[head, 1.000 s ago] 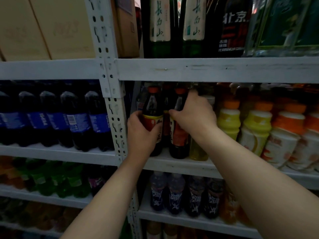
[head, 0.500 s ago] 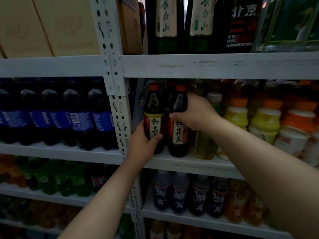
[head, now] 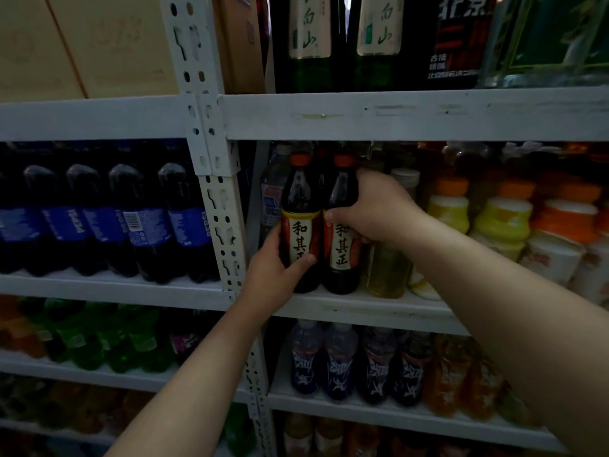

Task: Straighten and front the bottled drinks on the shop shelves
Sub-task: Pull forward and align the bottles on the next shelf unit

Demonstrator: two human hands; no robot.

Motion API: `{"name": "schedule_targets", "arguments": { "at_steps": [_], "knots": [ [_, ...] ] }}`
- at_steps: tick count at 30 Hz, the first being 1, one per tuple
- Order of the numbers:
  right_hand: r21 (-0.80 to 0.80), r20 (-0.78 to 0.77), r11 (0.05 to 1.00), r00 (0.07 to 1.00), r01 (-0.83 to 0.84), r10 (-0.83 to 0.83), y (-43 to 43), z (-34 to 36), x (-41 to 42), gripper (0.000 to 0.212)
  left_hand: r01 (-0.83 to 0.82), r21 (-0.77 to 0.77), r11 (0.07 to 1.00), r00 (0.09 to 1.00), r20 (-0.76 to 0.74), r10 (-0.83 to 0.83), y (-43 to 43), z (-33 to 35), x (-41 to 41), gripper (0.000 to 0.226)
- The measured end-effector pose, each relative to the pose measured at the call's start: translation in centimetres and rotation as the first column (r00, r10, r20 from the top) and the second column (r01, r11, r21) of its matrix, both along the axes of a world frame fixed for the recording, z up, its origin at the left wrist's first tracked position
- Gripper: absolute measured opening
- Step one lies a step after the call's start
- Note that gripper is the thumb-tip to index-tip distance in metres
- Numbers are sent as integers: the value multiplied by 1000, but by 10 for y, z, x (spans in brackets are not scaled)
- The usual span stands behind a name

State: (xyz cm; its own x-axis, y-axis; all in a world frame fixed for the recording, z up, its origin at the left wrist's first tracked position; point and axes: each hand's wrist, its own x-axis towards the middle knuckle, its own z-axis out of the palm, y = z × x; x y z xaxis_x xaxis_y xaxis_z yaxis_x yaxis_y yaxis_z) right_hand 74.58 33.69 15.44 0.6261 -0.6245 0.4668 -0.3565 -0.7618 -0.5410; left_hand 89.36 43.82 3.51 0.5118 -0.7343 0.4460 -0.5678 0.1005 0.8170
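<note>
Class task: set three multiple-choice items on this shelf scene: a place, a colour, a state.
1. The blue-labelled cola bottles stand: A) left of the upright post B) on the top shelf C) right of the yellow bottles.
2. The two held dark bottles' caps are: A) green B) white C) orange-red.
3. The left grip: A) hangs free B) holds the left dark bottle C) lies flat on the shelf.
Key: 1A, they fill the bay left of the post; 2C, both caps show orange-red; 3B, fingers curl round its label.
</note>
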Motion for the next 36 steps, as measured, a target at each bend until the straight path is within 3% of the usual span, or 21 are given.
{"name": "schedule_targets", "arguments": {
  "at_steps": [3,5,7,9,11,13,16,21,24,28,31,36],
  "knots": [
    [-63,27,998,1000,17,-16,4,-3,-10,46,-20,9,1000,1000,-7,20,2,3,-6,71],
    [-98,151,993,987,68,-53,8,-11,-29,44,-146,-48,988,983,110,150,8,-1,-15,68],
    [-315,300,928,949,198,-101,9,-20,-54,32,-319,-221,922,876,302,376,15,-9,-33,57],
    [-451,362,834,919,319,-156,5,-18,-74,29,-289,-343,894,824,386,414,15,-16,-59,37],
    [-450,296,801,913,394,-282,-3,-8,-77,39,-186,-320,929,855,413,314,4,-19,-87,29],
    [-441,120,808,918,390,-378,-13,5,-68,41,-148,-243,959,891,387,236,-10,-19,-113,31],
    [-299,-59,919,956,259,-288,-23,18,-56,33,-156,-145,977,911,362,199,-25,-24,-137,40],
    [-312,-93,922,959,229,-269,-31,22,-54,24,-145,-26,989,962,231,147,-33,-40,-158,56],
    [-297,-172,941,961,161,-218,-33,26,-57,21,-124,-103,987,967,210,144,-30,-43,-171,52],
    [-309,-255,949,955,68,-151,-34,30,-61,16,-41,-210,977,946,307,106,-28,-43,-183,45],
    [-288,-286,957,952,23,-109,-36,32,-62,24,-89,-224,970,955,258,147,-30,-44,-175,44],
    [-239,-253,971,964,25,-87,-33,36,-63,32,-121,-107,987,973,183,139,-35,-45,-165,60]
  ]
}}
